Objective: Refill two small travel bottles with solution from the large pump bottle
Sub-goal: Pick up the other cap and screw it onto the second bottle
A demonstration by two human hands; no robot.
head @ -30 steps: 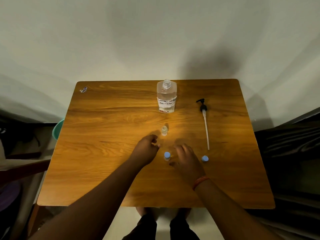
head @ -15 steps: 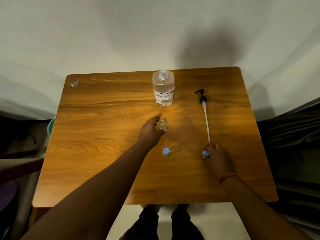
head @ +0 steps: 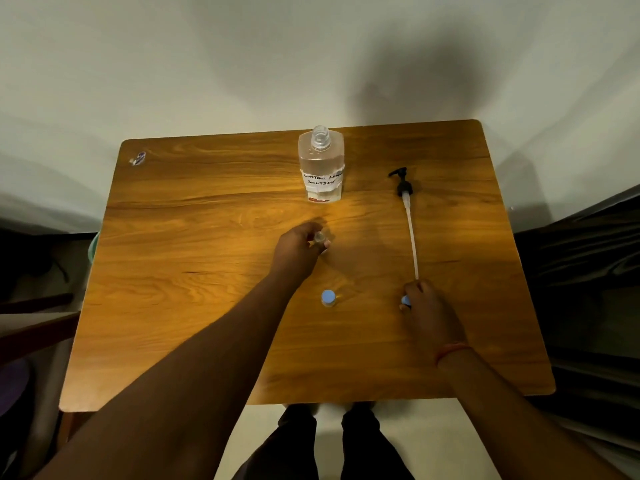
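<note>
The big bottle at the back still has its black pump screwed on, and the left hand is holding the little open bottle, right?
Not quite. The head view shows the big bottle with a bare open neck; the black pump lies on the table beside it. The left hand does hold the little open bottle.

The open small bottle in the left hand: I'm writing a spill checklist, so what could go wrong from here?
1. The uncapped small bottle is gripped by the left hand alone; a bump could tip and spill it.
2. The large bottle stands open, its pump lying on the table; reaching past could knock it over, and the tube may pick up dirt.
3. The right hand pinches a loose blue cap near the table's edge; it might roll off.
</note>
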